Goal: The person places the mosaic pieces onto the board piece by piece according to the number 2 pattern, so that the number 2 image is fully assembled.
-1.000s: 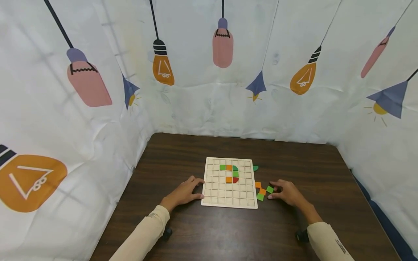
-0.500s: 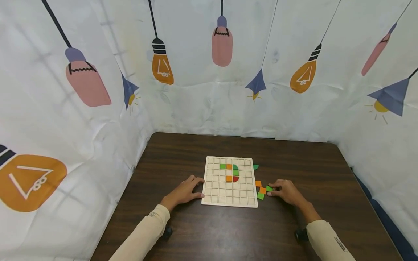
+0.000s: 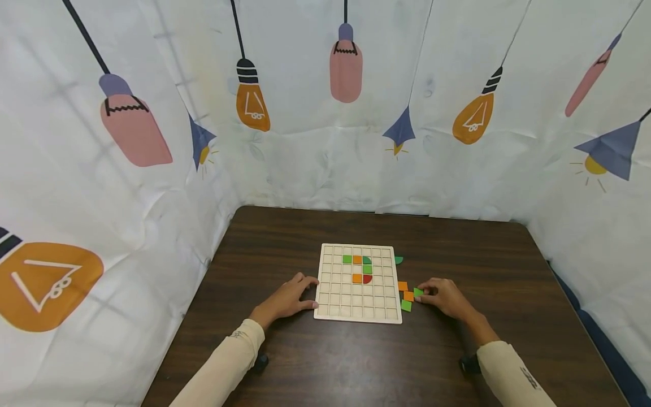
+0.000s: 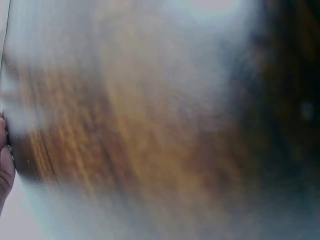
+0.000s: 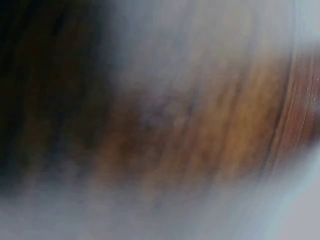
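A pale wooden grid board [image 3: 335,305] lies on the dark table, with green, orange and red tiles set in its upper middle squares. At its left edge, my left hand [image 3: 287,298] touches the rim with thumb and fingertips spread apart. Those fingertips [image 4: 5,172] just show at the left border of the left wrist view. To the right of the board, my right hand [image 3: 443,297] pinches a green square tile [image 3: 418,292] between thumb and fingers. Close by lie an orange tile [image 3: 402,286], a second orange tile [image 3: 408,296] and another green tile [image 3: 406,306].
A dark green rounded tile [image 3: 399,260] lies by the board's upper right edge. The brown wooden table [image 3: 325,362] is bounded by a white curtain [image 3: 305,169] printed with lamps. The right wrist view shows only blurred table surface [image 5: 200,140].
My right hand has drawn slightly left, bringing the green square tile nearer the orange ones. My left hand stays at the board's edge.
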{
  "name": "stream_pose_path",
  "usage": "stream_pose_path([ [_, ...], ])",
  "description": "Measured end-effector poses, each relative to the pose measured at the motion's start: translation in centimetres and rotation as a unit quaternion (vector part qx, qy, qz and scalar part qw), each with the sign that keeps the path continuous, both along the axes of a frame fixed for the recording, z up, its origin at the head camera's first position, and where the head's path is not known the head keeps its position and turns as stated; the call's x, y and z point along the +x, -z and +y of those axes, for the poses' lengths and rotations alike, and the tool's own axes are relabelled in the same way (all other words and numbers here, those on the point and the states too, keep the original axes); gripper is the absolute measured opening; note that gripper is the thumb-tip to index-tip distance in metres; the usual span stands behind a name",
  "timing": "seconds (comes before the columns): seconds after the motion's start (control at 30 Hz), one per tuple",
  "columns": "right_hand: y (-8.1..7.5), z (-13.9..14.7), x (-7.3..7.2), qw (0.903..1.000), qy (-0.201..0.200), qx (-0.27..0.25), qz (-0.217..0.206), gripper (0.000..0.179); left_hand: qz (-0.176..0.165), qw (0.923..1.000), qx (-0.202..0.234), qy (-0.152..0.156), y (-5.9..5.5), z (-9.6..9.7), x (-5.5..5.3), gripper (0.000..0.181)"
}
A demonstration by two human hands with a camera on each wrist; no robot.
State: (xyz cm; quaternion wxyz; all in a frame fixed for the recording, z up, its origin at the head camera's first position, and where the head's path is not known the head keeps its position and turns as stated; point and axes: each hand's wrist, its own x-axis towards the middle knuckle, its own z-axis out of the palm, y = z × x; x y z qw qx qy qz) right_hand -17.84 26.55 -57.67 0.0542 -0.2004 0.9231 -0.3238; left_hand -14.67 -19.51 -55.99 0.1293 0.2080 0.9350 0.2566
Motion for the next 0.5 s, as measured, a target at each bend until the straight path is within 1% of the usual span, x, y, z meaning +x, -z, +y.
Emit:
stream_pose_path([
  [0.13,-0.09,-0.27,-0.08,0.9999,0.006,0.004,-0.01,0.024,-0.001,1.0,0.001,-0.002,0.05,-0.02,0.0,0.061],
  [0.5,-0.03,-0.59,-0.29,0.9999,0.004,0.009,-0.011,0.02,0.001,1.0,-0.002,0.0,-0.11,-0.06,0.02,0.06],
])
